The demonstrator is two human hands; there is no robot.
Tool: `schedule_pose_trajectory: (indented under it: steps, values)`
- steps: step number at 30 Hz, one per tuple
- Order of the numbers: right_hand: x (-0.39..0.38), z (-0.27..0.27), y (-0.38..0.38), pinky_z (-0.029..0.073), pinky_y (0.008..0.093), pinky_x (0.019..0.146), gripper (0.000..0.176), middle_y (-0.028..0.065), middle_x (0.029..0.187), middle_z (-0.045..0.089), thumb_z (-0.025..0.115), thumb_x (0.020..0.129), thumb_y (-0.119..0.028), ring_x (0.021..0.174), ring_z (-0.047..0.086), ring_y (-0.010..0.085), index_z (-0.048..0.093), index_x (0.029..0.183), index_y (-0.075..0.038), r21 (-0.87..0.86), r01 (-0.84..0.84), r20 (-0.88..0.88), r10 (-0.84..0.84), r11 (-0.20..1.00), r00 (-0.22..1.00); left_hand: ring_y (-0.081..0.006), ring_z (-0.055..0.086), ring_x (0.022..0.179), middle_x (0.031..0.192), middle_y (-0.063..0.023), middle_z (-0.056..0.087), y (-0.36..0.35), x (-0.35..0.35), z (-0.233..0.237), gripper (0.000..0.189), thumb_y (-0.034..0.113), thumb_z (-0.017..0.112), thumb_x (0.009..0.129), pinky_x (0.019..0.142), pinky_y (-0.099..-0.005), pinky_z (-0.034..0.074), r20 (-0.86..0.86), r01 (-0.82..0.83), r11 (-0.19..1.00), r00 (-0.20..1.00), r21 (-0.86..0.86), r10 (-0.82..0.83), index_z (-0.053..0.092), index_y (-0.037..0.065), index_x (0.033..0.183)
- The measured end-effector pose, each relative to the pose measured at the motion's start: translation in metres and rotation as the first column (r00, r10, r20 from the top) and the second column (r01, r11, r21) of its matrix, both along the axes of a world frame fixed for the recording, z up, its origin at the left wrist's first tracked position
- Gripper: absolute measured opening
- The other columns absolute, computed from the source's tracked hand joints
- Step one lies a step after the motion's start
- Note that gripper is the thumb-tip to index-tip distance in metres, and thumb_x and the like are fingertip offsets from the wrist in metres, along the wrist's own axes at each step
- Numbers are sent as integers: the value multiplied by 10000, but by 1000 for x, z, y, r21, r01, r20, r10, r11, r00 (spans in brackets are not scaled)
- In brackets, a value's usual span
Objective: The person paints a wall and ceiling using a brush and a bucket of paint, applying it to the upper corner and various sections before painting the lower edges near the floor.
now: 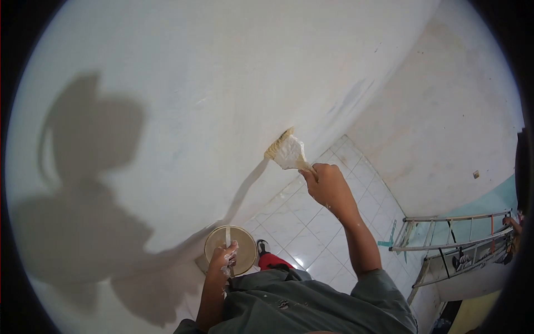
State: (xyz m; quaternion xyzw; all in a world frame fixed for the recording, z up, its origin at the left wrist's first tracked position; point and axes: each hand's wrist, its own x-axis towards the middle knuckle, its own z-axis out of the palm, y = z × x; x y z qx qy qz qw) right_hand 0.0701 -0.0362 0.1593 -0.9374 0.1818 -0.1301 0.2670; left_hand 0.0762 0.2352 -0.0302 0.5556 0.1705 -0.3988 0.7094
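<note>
My right hand is closed around the handle of a wide paintbrush, whose body is smeared with white. Its cream bristles meet the white wall in this view. Lower down, my left hand has its fingers wrapped round a pale flat strip that crosses the top of a round beige bucket. White smears cover these fingers and the wrist. The lower part of the strip is hidden behind the hand.
White floor tiles run along the foot of the wall. A metal ladder stands at the right, with another person's hand on its end. A second wall with stains and a turquoise patch meets the first at a corner.
</note>
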Motion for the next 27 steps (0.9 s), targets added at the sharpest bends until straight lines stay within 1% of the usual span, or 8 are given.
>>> schedule_pose_trajectory:
  steps: [2, 6, 9, 11, 18, 22, 25, 27]
  values:
    - [-6, 19, 11, 427, 398, 462, 341, 197, 476, 486, 515, 818, -219, 449, 522, 333, 522, 628, 63, -169, -99, -35, 95, 981, 995, -40, 313, 396, 510, 63, 361, 1, 0, 6, 182, 241, 582, 803, 370, -197, 231, -38, 43, 999, 998, 15, -42, 488, 110, 719]
    - [-14, 51, 38, 454, 377, 429, 286, 176, 473, 494, 491, 828, -192, 461, 552, 313, 518, 697, 61, -370, -145, -185, 79, 918, 979, -42, 310, 396, 514, 61, 361, -2, 3, 26, 195, 249, 592, 797, 367, -203, 226, -64, 85, 995, 994, -56, -88, 477, 106, 730]
    - [-15, 36, 61, 460, 349, 391, 247, 149, 503, 519, 467, 839, -175, 453, 568, 275, 505, 739, 48, -496, -238, -304, 90, 835, 949, -36, 320, 402, 519, 58, 372, -1, 6, 11, 202, 253, 601, 792, 371, -197, 234, -79, 111, 992, 990, -59, -116, 493, 91, 737]
    - [-16, 27, 68, 429, 268, 338, 289, 69, 452, 499, 444, 868, -214, 362, 517, 162, 489, 685, 5, -652, -254, -267, 97, 714, 959, -38, 323, 406, 522, 56, 374, -1, 7, 5, 210, 257, 603, 790, 373, -196, 238, -78, 137, 989, 987, -62, -142, 495, 84, 740]
    - [-6, 25, 59, 446, 277, 359, 276, 67, 472, 511, 457, 860, -211, 385, 538, 176, 485, 684, -1, -736, -278, -298, 73, 618, 952, -44, 338, 423, 530, 46, 384, 1, 5, -7, 230, 267, 604, 789, 378, -191, 246, -20, 144, 986, 989, -86, -146, 497, 69, 744]
    - [18, 22, 21, 467, 333, 437, 222, 97, 528, 551, 528, 797, -207, 475, 579, 232, 532, 661, -32, -796, -260, -246, 99, 547, 964, -49, 335, 404, 520, 44, 388, 6, 5, -17, 229, 265, 606, 787, 370, -197, 246, -33, 167, 980, 985, -105, -172, 488, 78, 726]
    - [54, 60, -20, 464, 363, 494, 253, 91, 570, 568, 585, 751, -279, 528, 584, 256, 583, 647, -49, -825, -386, -294, 270, 413, 917, -52, 329, 387, 505, 47, 382, 6, 7, -22, 229, 258, 606, 787, 358, -201, 238, -59, 175, 980, 982, -98, -181, 479, 84, 709]
    - [66, 64, -38, 461, 355, 489, 262, 87, 565, 566, 595, 743, -285, 525, 582, 253, 586, 625, -52, -843, -372, -288, 258, 388, 922, -52, 328, 385, 502, 49, 378, 8, 6, -16, 228, 257, 608, 786, 354, -201, 233, -44, 155, 985, 986, -80, -159, 478, 84, 714]
